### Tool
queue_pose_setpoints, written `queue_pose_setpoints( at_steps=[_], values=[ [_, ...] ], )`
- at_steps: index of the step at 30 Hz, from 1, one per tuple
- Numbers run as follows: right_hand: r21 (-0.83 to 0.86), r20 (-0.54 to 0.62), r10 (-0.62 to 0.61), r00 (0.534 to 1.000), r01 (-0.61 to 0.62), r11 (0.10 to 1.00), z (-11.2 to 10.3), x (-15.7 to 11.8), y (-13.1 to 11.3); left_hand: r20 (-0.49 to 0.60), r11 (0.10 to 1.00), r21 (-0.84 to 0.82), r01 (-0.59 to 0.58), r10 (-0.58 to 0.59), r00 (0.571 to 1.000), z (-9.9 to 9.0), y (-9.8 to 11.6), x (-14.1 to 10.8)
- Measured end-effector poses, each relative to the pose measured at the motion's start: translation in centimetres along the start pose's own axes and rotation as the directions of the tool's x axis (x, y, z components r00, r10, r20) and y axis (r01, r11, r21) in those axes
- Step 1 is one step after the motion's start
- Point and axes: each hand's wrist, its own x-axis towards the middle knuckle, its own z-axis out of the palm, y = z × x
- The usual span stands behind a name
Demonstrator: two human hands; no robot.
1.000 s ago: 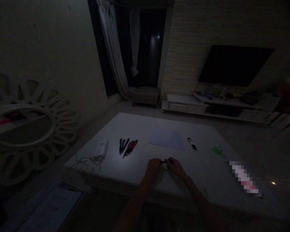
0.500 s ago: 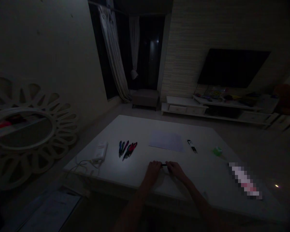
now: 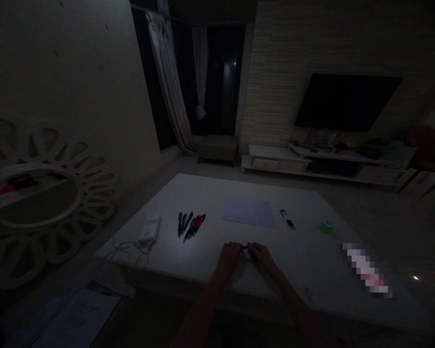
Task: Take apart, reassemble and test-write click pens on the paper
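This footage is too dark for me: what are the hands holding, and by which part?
The left hand and right hand hold a small dark object, perhaps a pen, one at each end, its middle showing between them; finer detail is too dim.

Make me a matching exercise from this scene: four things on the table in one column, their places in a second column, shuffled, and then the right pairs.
Things:
1. Small black object
2. White box with a cable
3. Cluster of pens
4. Sheet of paper

Places:
A. Far middle of the table
B. Between the left hand and right hand
C. Near the table's left edge
D. Between the white box and the paper

Pairs: 1-B, 2-C, 3-D, 4-A
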Motion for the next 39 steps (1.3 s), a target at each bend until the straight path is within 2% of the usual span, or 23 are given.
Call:
queue_pose_setpoints(
  at_steps=[2,8,11,13,16,20,25,29,33,37,39],
  values=[
    [0.017,0.007,-0.023,1.000,0.023,1.000,0.03,0.08,-0.01,0.005,1.000,0.003,-0.006,0.006,1.000,-0.12,0.07,-0.03],
    [-0.002,-0.045,0.043,0.998,-0.044,0.999,0.16,0.41,0.22,0.023,0.999,0.043,-0.005,0.004,1.000,-0.30,0.23,-0.06],
    [0.054,-0.002,0.020,1.000,-0.020,0.998,-0.05,0.49,0.37,0.011,0.999,0.042,0.003,-0.003,1.000,-0.21,0.15,-0.07],
    [0.060,0.011,0.052,0.999,-0.052,0.997,-0.11,0.43,0.48,0.003,0.999,0.040,0.010,-0.010,1.000,-0.13,0.05,-0.05],
    [0.021,-0.029,0.084,0.996,-0.083,0.996,0.06,0.33,0.57,-0.001,1.000,0.027,0.015,-0.015,1.000,-0.03,-0.07,0.00],
    [0.036,-0.018,0.030,0.999,-0.029,0.999,0.30,0.40,0.56,0.021,0.999,0.036,-0.019,0.018,1.000,0.10,-0.09,0.02],
    [-0.018,-0.025,0.054,0.998,-0.055,0.998,0.30,0.39,0.41,0.016,0.999,0.048,-0.018,0.017,1.000,-0.20,0.13,-0.07],
    [0.048,-0.010,0.023,1.000,-0.023,0.999,0.27,0.29,0.20,0.027,0.999,0.037,-0.009,0.008,1.000,-0.74,0.34,-0.10],
    [-0.013,-0.025,0.067,0.997,-0.067,0.998,0.28,0.28,0.08,0.033,0.999,0.045,-0.019,0.018,0.999,-0.71,0.29,-0.07],
    [-0.022,-0.003,0.002,1.000,-0.002,1.000,0.23,0.37,0.08,0.044,0.998,0.068,-0.013,0.010,0.999,-0.44,0.18,0.00],
    [-0.038,0.005,0.011,1.000,-0.011,0.999,0.18,0.38,0.06,0.036,0.997,0.076,-0.026,0.024,0.999,-0.46,0.20,0.02]
  ],
)
